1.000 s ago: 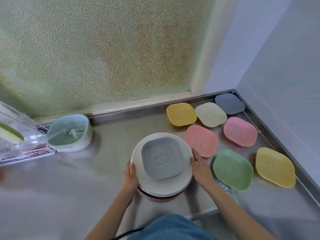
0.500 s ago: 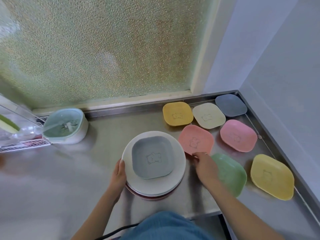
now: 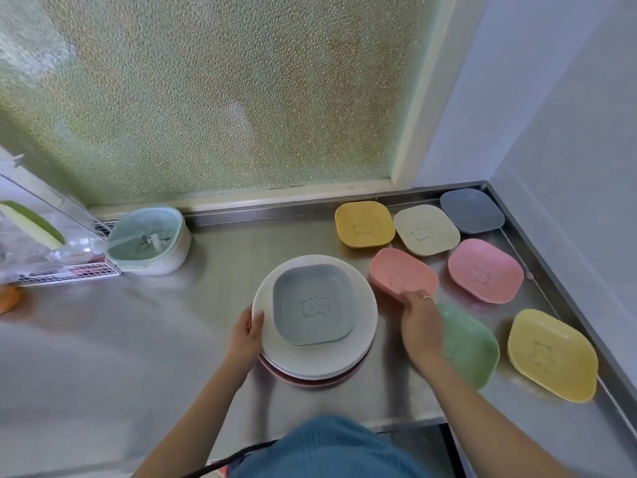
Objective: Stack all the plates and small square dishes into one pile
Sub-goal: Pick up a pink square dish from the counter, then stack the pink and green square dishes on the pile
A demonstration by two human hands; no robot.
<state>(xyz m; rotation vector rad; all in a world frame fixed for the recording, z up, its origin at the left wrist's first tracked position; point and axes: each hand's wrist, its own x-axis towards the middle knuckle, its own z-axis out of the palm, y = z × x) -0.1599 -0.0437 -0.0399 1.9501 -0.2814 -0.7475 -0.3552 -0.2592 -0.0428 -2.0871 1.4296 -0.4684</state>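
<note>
A pile of round plates [image 3: 362, 326], white on top and reddish below, stands mid-counter with a grey square dish [image 3: 312, 305] lying in it. My left hand [image 3: 246, 334] holds the pile's left rim. My right hand [image 3: 418, 320] grips the near edge of a salmon-pink square dish [image 3: 400, 274], tilting it up off the counter. Loose square dishes lie to the right: green [image 3: 467, 346] partly under my right forearm, yellow [image 3: 551, 355], pink [image 3: 484, 270], orange-yellow [image 3: 363, 224], beige [image 3: 425, 234] and dark grey [image 3: 472, 210].
A steel counter [image 3: 138, 339] meets a frosted window at the back and a wall on the right. A pale green strainer bowl [image 3: 148, 241] and a wire dish rack [image 3: 51, 250] stand at the far left. An orange object [image 3: 8, 298] sits at the left edge.
My right hand left the pile's right rim, reached right and took the salmon-pink dish by its near edge, lifting that edge. My left hand stays on the pile.
</note>
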